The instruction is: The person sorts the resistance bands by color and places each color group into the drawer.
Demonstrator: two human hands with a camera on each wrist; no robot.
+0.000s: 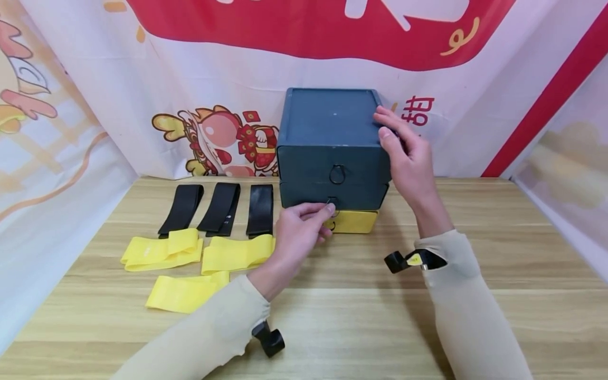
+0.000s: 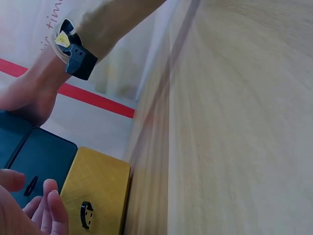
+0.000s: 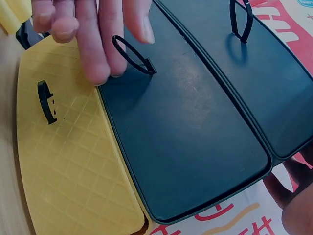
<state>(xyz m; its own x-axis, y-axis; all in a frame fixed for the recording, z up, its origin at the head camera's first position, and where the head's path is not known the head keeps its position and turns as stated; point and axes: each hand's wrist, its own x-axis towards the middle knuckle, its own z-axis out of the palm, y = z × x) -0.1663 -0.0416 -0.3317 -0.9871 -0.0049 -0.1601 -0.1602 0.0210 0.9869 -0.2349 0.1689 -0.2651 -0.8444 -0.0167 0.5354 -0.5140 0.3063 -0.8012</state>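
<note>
From where I stand, the stack sits at 12 o'clock on the wood-grained table: two dark blue-green plastic drawer boxes, one on the other, above a yellow plastic drawer box with a quilted front. A thin black loop handle juts from the lower blue-green front.

The person's left hand is at the stack's 7 o'clock, reaching to that loop. Its fingers are loosely extended, with a gap between thumb and forefinger around the loop; I cannot tell whether they touch it. The right hand is at 3 o'clock, its fingers spread out along the top blue-green box's right edge, pressed to it rather than wrapped round anything.

Between 8 and 9 o'clock from the stack, three folded black flat bands lie in a row. Just beyond them, at 8 o'clock, are three folded yellow flat bands. A red-and-white printed cloth hangs behind the table, and each wrist wears a small black camera.
</note>
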